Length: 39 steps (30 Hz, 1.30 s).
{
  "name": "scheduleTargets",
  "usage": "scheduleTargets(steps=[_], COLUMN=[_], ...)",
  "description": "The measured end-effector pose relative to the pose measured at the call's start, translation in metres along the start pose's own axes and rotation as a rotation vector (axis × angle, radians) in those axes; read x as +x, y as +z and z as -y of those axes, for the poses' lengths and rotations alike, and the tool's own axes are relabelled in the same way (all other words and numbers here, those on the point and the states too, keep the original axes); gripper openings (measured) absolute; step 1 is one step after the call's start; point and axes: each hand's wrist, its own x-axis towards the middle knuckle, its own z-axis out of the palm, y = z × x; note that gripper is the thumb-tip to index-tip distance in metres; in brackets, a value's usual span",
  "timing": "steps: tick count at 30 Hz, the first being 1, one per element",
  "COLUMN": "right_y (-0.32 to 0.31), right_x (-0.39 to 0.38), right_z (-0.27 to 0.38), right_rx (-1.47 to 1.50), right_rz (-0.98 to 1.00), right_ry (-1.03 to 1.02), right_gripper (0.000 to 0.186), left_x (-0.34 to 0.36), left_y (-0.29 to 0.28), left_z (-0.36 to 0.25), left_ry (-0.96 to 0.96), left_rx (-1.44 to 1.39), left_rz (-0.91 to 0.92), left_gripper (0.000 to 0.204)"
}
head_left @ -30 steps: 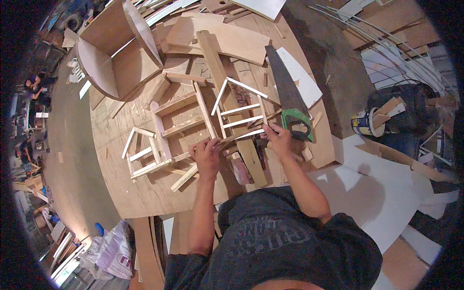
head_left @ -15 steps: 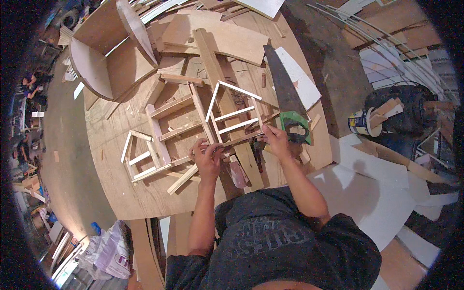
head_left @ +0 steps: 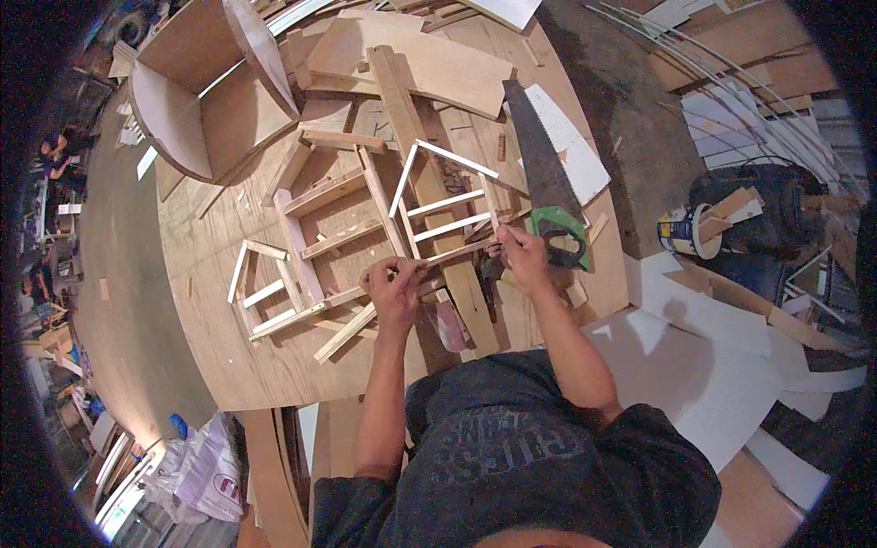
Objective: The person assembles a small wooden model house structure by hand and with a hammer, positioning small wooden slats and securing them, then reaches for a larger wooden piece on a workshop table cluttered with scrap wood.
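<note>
A small house-shaped wooden frame (head_left: 448, 203) with white-faced strips, a peaked top and two crossbars is between my hands. My left hand (head_left: 395, 290) pinches its lower left corner, fingertips on the bottom strip. At the lower right corner my right hand (head_left: 523, 256) grips the same frame between thumb and fingers. Just left of it lies a larger house-shaped frame (head_left: 340, 247) of pale wood with shelf-like crossbars, close by my left hand. A smaller house-shaped frame (head_left: 262, 300) adjoins that one on its left.
A green-handled handsaw (head_left: 559, 236) lies right of my right hand. A long plank (head_left: 402, 105) passes under the held frame. Plywood pieces (head_left: 438, 59) and a curved wooden shelf unit (head_left: 206, 100) occupy the far side. A bucket (head_left: 681, 230) with wood offcuts stands off the table's right side.
The frames sit slightly higher in the picture, as the view has shifted a little. My left fingers are drawn closer together at the corner. Both hands stay on the same frame.
</note>
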Motion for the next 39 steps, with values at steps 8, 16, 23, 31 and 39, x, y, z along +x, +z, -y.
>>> scheduleTargets(steps=[8,16,23,31,39], right_y=[-0.007,-0.006,-0.007,-0.005,-0.003], right_x=[0.002,-0.007,-0.001,-0.007,-0.013], right_z=[0.015,0.005,-0.001,0.021,0.026], right_rx=[-0.173,-0.121,-0.189,-0.293,-0.122], right_rz=[0.063,0.035,0.008,0.1,0.11], right_ry=[-0.058,-0.111,-0.114,0.006,0.012], right_gripper=[0.035,0.041,0.035,0.043,0.044], left_x=[0.0,-0.003,0.008,0.009,0.018], left_y=[0.003,-0.006,-0.017,-0.011,-0.013], left_z=[0.008,0.004,-0.006,0.004,0.006], left_ry=[-0.039,0.0,-0.06,0.062,0.11], left_rx=[0.074,0.046,0.067,0.128,0.106], left_rz=[0.101,0.086,0.26,0.197,0.235], left_gripper=[0.027,0.033,0.036,0.04,0.039])
